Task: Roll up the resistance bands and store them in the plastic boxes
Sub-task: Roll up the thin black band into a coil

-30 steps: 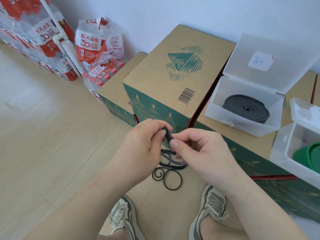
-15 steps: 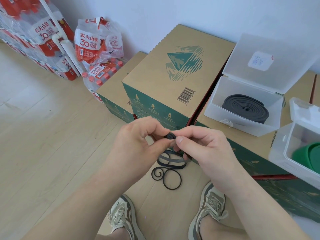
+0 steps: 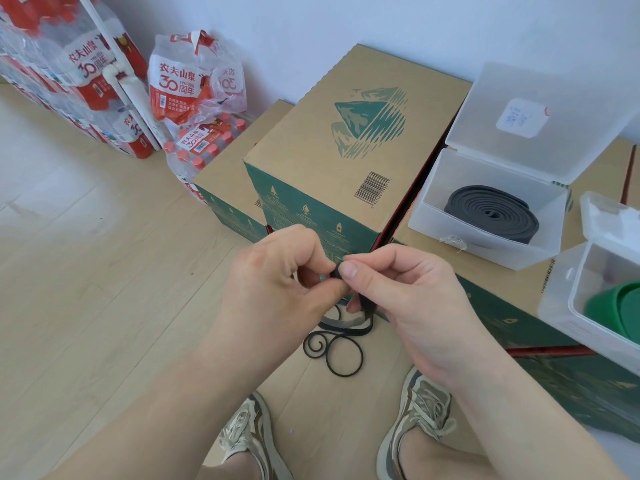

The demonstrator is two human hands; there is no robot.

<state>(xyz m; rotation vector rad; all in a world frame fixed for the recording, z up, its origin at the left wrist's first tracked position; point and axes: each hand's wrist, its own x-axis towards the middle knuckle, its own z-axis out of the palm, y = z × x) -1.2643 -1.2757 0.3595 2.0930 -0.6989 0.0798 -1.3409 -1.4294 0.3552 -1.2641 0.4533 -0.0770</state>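
Note:
A thin black resistance band hangs from my fingers, its loose loops lying on the floor between my feet. My left hand and my right hand both pinch a small tight coil at the band's upper end, thumbs meeting over it. An open clear plastic box on the right holds a rolled dark grey band, its lid tilted back. At the far right edge a second clear box holds a green band.
Tan and green cardboard cartons stand in front of me and carry the plastic boxes. Shrink-wrapped packs of red-capped water bottles lie against the wall at the left. Light wooden floor spreads to the left. My two shoes are below.
Both hands rose slightly and turned the band's end into a small tight coil. The loops on the floor shifted a little.

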